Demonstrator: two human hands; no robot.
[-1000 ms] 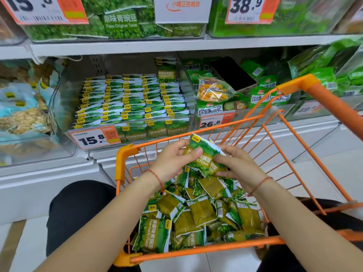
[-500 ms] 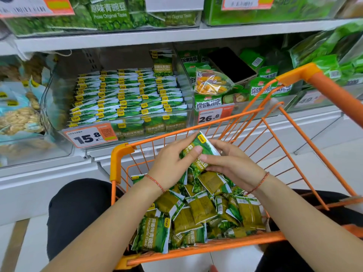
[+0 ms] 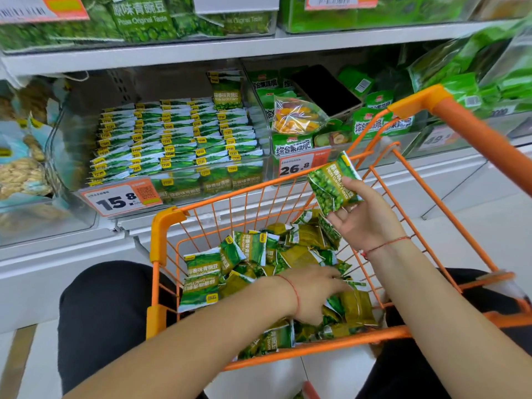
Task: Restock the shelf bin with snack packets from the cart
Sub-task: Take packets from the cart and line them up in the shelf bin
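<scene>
Still gathering: right hand point(image 3: 367, 223) pinches a garlic pea packet point(image 3: 334, 184), left hand point(image 3: 315, 292) digs in the cart pile point(image 3: 253, 254) with its grip hidden, shelf bin point(image 3: 172, 191) next.

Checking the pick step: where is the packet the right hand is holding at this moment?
In the head view, the held packet is right of centre, gripped by the right hand above the orange cart's far right side, just below the 26.8 price tag.

There is one head-worn view only, looking forward and down from close above the orange cart point(image 3: 302, 342); the shelf bin point(image 3: 178, 145) lies near at 11 o'clock.
</scene>
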